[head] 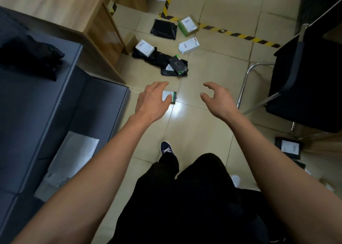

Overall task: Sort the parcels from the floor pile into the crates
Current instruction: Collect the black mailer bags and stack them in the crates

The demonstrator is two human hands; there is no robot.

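Note:
Both my hands reach out over the tiled floor with fingers spread and nothing in them. My left hand [151, 100] hovers over a small white and green parcel [171, 96] and partly hides it. My right hand [217, 98] is apart, to the right of that parcel. Farther off lies the pile: two white boxes [144, 47] [188, 45], a green and brown box [188, 25], black bags [163, 29] [157, 58] and a black boxed item [177, 65]. Grey crates stand at my left: one [111, 97] holds a white mailer [74, 156], another [74, 58] holds a black bag [31, 57].
A wooden desk [100, 31] stands beyond the crates at the left. A black chair [305, 84] with chrome legs is at the right, with a black labelled parcel [288, 147] on the floor below it. Yellow and black tape [238, 34] crosses the floor. My legs are below.

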